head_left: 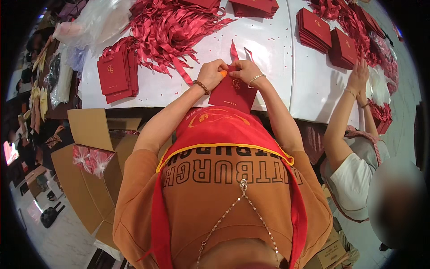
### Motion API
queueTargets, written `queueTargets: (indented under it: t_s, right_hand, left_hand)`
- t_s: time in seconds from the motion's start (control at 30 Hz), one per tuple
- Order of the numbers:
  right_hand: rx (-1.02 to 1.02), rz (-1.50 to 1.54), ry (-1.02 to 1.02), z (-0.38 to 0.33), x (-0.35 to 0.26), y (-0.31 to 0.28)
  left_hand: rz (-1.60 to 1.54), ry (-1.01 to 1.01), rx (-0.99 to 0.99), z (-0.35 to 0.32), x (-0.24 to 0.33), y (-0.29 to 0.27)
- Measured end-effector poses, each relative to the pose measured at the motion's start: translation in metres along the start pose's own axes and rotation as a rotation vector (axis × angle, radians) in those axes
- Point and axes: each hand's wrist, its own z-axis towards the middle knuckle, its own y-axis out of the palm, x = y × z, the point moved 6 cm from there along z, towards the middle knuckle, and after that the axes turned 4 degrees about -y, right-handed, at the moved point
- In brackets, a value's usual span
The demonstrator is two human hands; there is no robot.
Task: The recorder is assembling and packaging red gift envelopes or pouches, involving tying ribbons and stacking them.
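Bag (233,95) is at the near edge of the desk (268,42), right hand (246,71) pinched on its top by the ribbon (234,50). Left hand (211,75) is at its top left corner, can't tell if it's gripping. Ribbon pile (168,36) further back, bag stack (114,74) off left.

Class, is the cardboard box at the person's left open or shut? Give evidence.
Open: the cardboard box has its flaps spread apart, and a plastic-wrapped red bundle shows between them.
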Motion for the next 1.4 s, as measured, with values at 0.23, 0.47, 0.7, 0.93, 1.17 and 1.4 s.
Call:
queueTargets:
  t_s: [0.23, 0.47, 0.7, 0.93, 1.17, 1.4]
  right_hand:
    - [-0.018, 0.028, 0.012, 0.006, 0.007, 0.004]
    - [-0.014, 0.028, 0.034, 0.000, 0.003, 0.005]
    - [0.082, -0.149, -0.009, -0.008, -0.010, 0.007]
    - [0.152, -0.196, -0.055, -0.013, -0.015, 0.010]
    - [0.208, -0.150, -0.059, -0.018, -0.021, 0.008]
    - [0.210, 0.047, -0.158, -0.022, -0.020, 0.006]
  left_hand:
    - [0.177, 0.120, 0.047, 0.001, 0.007, 0.002]
    - [0.020, -0.065, -0.015, 0.005, -0.010, 0.004]
    - [0.180, -0.036, -0.055, 0.007, 0.000, 0.003]
    - [0.642, 0.195, 0.026, -0.005, 0.037, 0.012]
    - [0.674, 0.209, -0.044, -0.004, 0.041, 0.008]
    - [-0.029, -0.195, -0.152, -0.002, 0.015, -0.006]
